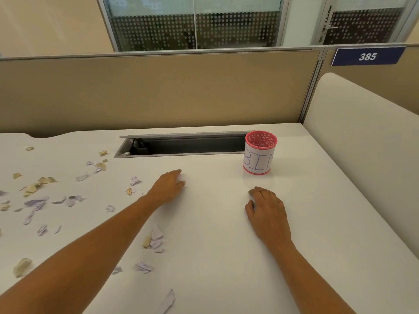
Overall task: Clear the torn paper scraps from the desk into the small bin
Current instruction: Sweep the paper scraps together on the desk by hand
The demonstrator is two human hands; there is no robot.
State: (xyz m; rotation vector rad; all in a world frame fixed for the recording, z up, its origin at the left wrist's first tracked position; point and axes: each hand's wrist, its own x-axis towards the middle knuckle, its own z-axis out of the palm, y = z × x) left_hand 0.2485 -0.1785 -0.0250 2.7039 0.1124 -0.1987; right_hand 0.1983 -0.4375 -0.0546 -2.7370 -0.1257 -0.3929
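Note:
Torn paper scraps (36, 202), white, lilac and tan, lie scattered over the left half of the white desk (215, 257). More scraps (155, 240) sit beside my left forearm. My left hand (169, 185) rests palm down at mid-desk, its fingers curled over a white scrap (182, 179) that is mostly hidden. A small pink bin (259, 152) with a white label reading "BIN" stands upright at the back right. My right hand (267, 210) lies flat on the desk just in front of the bin, fingers loosely bent, holding nothing that I can see.
An open grey cable trough (181, 145) runs along the back of the desk, left of the bin. A tan partition (158, 91) walls the back, and a cream panel (362, 143) borders the right side. One scrap (169, 301) lies near the front edge.

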